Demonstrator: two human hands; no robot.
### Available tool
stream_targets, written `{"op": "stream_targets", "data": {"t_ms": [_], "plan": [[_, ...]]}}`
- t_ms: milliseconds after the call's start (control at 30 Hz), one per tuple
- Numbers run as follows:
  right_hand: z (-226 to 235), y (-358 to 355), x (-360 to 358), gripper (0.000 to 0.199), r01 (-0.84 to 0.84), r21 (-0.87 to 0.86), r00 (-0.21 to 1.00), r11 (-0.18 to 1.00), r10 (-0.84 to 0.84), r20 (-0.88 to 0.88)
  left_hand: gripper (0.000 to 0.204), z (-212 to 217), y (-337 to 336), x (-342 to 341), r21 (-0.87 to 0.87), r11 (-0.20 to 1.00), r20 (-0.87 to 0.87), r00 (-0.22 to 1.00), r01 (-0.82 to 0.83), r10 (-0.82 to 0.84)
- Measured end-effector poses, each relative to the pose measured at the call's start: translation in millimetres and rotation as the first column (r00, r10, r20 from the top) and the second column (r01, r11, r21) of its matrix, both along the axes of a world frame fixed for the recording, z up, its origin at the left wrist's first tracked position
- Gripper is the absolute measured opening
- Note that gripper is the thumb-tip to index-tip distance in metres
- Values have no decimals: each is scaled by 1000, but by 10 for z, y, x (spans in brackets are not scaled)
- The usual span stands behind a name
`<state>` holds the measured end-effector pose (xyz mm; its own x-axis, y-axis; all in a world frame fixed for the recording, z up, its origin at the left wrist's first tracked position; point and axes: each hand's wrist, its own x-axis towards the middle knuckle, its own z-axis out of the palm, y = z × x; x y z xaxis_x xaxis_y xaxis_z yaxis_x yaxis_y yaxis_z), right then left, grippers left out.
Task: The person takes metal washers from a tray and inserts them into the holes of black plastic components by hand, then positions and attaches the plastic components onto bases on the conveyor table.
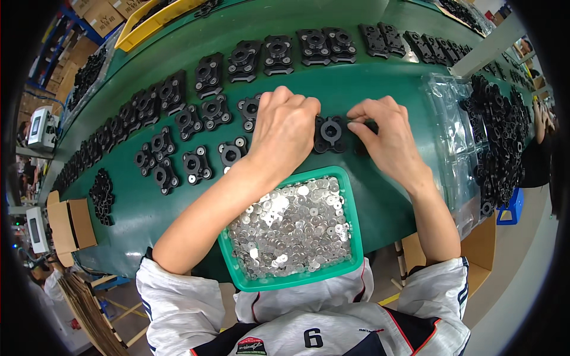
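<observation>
A black bracket with a round central hole (pixel 329 132) lies on the green work surface between my hands. My left hand (pixel 284 132) is closed just left of it, fingers curled down at its edge; whatever they hold is hidden. On the other side my right hand (pixel 386 133) bends thumb and forefinger close together beside the bracket. Something dark shows under that hand, too covered to name. In front of me a green plastic bin (pixel 357 252) full of flat silver washers (pixel 291 228) sits at the table's near edge.
Rows of similar black brackets (pixel 243 59) curve along the far side and left of the green table (pixel 380 207). Clear plastic bags (pixel 457 136) and a heap of black parts (pixel 496 130) lie at right. A yellow tray (pixel 151 32) stands far left, a cardboard box (pixel 71 224) near left.
</observation>
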<state>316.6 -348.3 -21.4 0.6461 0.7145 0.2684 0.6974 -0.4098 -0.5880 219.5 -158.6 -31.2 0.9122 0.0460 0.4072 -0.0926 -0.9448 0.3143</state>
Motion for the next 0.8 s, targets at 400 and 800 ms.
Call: {"op": "stream_targets", "data": {"t_ms": [400, 800], "plan": [[-198, 109, 70, 17, -45, -9, 986, 999, 46, 158, 24, -101, -50, -101, 147, 988, -89, 996, 43, -31], [-101, -98, -70, 26, -42, -203, 917, 978, 118, 380, 45, -49, -7, -297, 137, 989, -235, 972, 58, -24]]}}
